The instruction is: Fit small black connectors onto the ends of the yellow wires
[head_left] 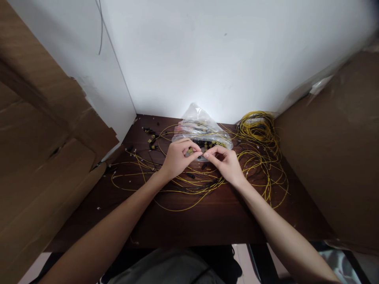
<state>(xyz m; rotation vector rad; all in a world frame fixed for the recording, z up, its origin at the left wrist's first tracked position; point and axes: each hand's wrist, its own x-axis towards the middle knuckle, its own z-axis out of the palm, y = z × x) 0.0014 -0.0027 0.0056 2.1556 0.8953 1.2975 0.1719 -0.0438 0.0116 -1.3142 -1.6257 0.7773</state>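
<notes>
Yellow wires (210, 185) loop over the table (207, 228) while left hand (178, 158) and right hand (228, 163) pinch a tiny piece (203, 154), unidentifiable, by the plastic bag (197, 114), seemingly delicate handling that calls for steadiness.

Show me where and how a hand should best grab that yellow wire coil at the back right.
I'd grip the yellow wire coil by its bunched left side, coming from above and front-left: the white panel stands behind it and cardboard to its right. Gather several loops together and lift gently, since they overlap and could snag.
</notes>
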